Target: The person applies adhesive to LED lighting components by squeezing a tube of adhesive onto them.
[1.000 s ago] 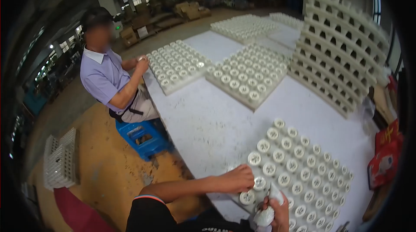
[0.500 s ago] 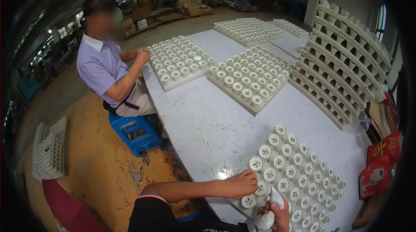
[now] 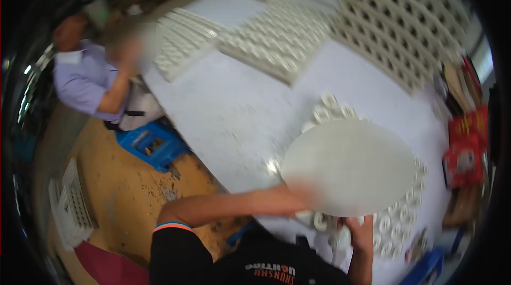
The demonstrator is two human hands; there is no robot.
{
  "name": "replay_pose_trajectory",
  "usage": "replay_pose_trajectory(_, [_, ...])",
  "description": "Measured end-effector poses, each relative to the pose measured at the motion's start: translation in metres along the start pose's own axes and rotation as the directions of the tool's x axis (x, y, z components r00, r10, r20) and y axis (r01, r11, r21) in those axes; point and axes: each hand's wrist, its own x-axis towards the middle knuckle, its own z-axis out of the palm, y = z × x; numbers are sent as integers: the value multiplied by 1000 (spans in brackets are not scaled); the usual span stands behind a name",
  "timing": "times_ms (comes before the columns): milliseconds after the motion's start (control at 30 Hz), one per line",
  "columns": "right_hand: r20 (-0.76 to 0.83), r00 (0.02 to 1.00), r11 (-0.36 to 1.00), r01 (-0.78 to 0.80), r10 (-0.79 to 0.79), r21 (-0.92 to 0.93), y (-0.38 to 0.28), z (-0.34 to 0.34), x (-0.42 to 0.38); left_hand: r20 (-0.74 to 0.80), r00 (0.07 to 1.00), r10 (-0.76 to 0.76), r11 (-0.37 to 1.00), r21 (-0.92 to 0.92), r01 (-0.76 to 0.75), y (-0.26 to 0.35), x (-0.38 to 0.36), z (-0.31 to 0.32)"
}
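A smooth grey oval blur (image 3: 348,168) covers most of the near tray of round white lamp pieces (image 3: 386,226). My left hand (image 3: 295,195) reaches in from the left to the tray's near-left side; its fingers are smeared and hidden by the oval. My right hand (image 3: 361,227) is at the tray's near edge, closed around a white plastic squeeze bag (image 3: 339,240), whose upper end is hidden. Several uncovered white pieces (image 3: 326,109) stand in rows at the tray's far corner.
A co-worker in a lilac shirt (image 3: 85,80) sits at the left on a blue stool (image 3: 151,144). More trays of white pieces (image 3: 277,37) lie on the white table (image 3: 223,120). Tall stacked trays (image 3: 404,19) stand at the far right, and red packages (image 3: 464,149) lie by the right edge.
The view has tilted down and blurred, so the table's contents sit higher. Both my hands remain at the near tray. The co-worker's hand is raised near the head.
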Motion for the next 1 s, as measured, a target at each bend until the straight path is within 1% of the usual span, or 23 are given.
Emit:
replay_pose_trajectory(33, [-3,1000,992,14,-15,-122,4,-7,-3,13,1000,5,1000,8,-5,-1,0,1])
replay_pose_trajectory(67, [-5,1000,984,-27,27,-175,-6,-6,-7,30,997,-69,997,-34,70,1,0,0])
replay_pose_trajectory(100, [-15,999,954,-50,48,-294,-17,-5,-11,6,997,-78,995,-58,79,2,-1,0])
replay_pose_trajectory(133, [-24,998,926,-62,57,-373,-22,-4,-14,66,992,-106,994,-23,108,10,1,-16])
replay_pose_trajectory(167, [-7,1000,914,-28,27,-405,-26,-2,-16,64,993,-102,995,14,101,14,2,-25])
replay_pose_trajectory(200, [52,998,865,57,-36,-498,-39,4,-17,87,990,-108,994,20,106,17,1,-26])
replay_pose_trajectory(233, [28,997,876,79,-75,-476,-35,7,-19,107,987,-123,992,54,118,17,1,-25])
replay_pose_trajectory(333, [42,996,815,88,-79,-572,-35,16,-27,88,968,-233,972,-3,235,25,0,-26])
replay_pose_trajectory(367, [72,990,767,138,-119,-627,-32,17,-26,58,951,-304,952,-16,305,30,1,-21])
replay_pose_trajectory(433, [86,986,700,163,-144,-695,-24,20,-24,-1,897,-442,896,-44,442,38,-1,-13])
replay_pose_trajectory(467, [96,983,666,175,-154,-725,-19,20,-23,-20,895,-446,895,-37,445,41,-2,-11])
replay_pose_trajectory(500, [123,973,636,222,-197,-739,-14,20,-22,-38,892,-451,893,-31,450,43,-3,-10])
replay_pose_trajectory(533, [124,972,635,226,-201,-739,-10,22,-23,-58,888,-456,890,-26,455,44,-4,-9])
replay_pose_trajectory(633, [123,966,623,242,-229,-744,-4,28,-22,-44,899,-437,896,-106,431,40,-12,-9])
replay_pose_trajectory(700, [105,959,611,250,-264,-751,0,35,-22,-81,906,-416,909,-73,411,38,-12,-7])
replay_pose_trajectory(800, [137,943,580,297,-305,-758,5,38,-20,-121,901,-416,909,-71,410,38,-10,-4])
replay_pose_trajectory(1000, [145,947,500,277,-287,-821,8,42,-16,-122,893,-433,901,-66,428,39,-8,-5])
